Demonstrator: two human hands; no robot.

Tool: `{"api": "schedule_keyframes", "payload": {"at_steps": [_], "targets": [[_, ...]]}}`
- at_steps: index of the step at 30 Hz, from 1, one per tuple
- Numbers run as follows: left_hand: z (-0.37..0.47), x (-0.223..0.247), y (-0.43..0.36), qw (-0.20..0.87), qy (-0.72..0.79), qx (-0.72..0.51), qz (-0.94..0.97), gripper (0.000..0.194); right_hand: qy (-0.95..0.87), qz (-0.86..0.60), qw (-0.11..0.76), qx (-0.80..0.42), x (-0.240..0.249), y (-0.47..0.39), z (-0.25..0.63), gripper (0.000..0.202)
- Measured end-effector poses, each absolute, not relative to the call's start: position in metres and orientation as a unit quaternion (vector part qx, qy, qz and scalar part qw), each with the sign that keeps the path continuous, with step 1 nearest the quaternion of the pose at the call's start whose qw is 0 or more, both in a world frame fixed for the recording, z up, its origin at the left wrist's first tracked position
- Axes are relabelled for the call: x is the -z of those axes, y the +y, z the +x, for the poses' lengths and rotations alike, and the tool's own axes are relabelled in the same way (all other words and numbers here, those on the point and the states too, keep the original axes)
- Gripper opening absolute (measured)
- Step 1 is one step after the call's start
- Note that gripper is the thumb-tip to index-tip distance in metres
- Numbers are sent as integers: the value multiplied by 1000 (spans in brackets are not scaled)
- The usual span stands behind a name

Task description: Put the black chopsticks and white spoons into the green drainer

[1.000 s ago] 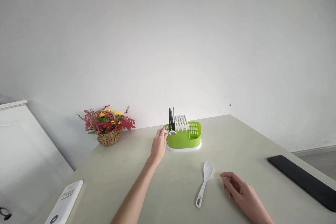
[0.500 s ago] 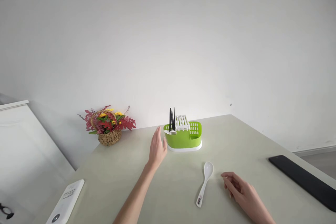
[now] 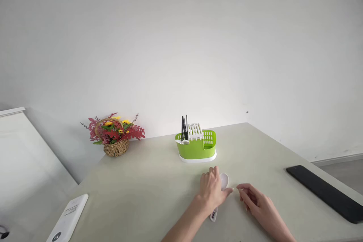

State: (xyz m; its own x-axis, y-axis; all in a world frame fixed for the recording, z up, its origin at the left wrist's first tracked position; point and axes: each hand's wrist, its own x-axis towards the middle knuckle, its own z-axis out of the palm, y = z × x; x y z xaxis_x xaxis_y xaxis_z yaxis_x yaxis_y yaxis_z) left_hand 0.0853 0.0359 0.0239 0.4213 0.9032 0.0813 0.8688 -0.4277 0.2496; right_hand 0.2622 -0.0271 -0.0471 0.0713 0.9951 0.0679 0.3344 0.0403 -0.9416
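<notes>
Over the middle of a white spoon (image 3: pixel 224 180) is my left hand (image 3: pixel 211 189), its thumb spread to the right and its fingers bent down on the left side. The spoon's bowl shows beyond the hand and its handle end below it; the part between is covered. Right of the spoon, my right hand (image 3: pixel 253 200) rests at the table, its fingers loosely curled and slightly apart, with nothing in them. Behind both stands a green utensil caddy (image 3: pixel 195 151) on a white base, holding black chopsticks (image 3: pixel 184 128) and white spoons (image 3: pixel 183 142) at its left end.
A wicker basket of artificial flowers (image 3: pixel 116 147) stands at the back left of the table (image 3: pixel 136 185). A white device (image 3: pixel 68 215) lies at the left edge. Along the right edge lies a long black object (image 3: pixel 323 193). The wall rises behind the table.
My left hand has left the caddy's left side and come right and nearer, over the spoon. My right hand has hardly moved. The view has shifted slightly.
</notes>
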Motion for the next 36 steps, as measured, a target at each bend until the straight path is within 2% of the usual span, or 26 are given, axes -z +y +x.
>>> {"api": "schedule_keyframes", "payload": {"at_steps": [3, 6, 9, 13, 17, 20, 22, 25, 29, 36], "targets": [[104, -29, 34, 40, 524, -56, 849, 44, -570, -583, 446, -369, 47, -27, 262, 45], [108, -35, 33, 39, 513, -48, 856, 26, -568, -584, 449, -366, 47, -27, 262, 45], [100, -47, 33, 87, 519, -85, 846, 25, -571, -581, 447, -369, 47, -27, 262, 45], [78, -89, 33, 206, 471, -257, 818, 33, -570, -581, 441, -378, 49, -28, 262, 44], [45, -158, 41, 336, 348, -459, 746, 30, -569, -591, 426, -382, 52, -27, 262, 44], [12, -199, 64, 254, 336, -618, 664, 35, -568, -588, 427, -387, 53, -27, 262, 45], [-10, -209, 91, 183, 328, -692, 616, 39, -568, -586, 427, -390, 55, -26, 262, 45], [-39, -197, 137, 154, 340, -732, 570, 42, -566, -589, 426, -389, 56, -25, 263, 44], [-60, -156, 179, 236, 370, -719, 539, 44, -564, -591, 427, -387, 54, -25, 263, 43], [-66, -100, 191, 277, 414, -689, 526, 42, -565, -587, 435, -384, 49, -27, 260, 40]]}}
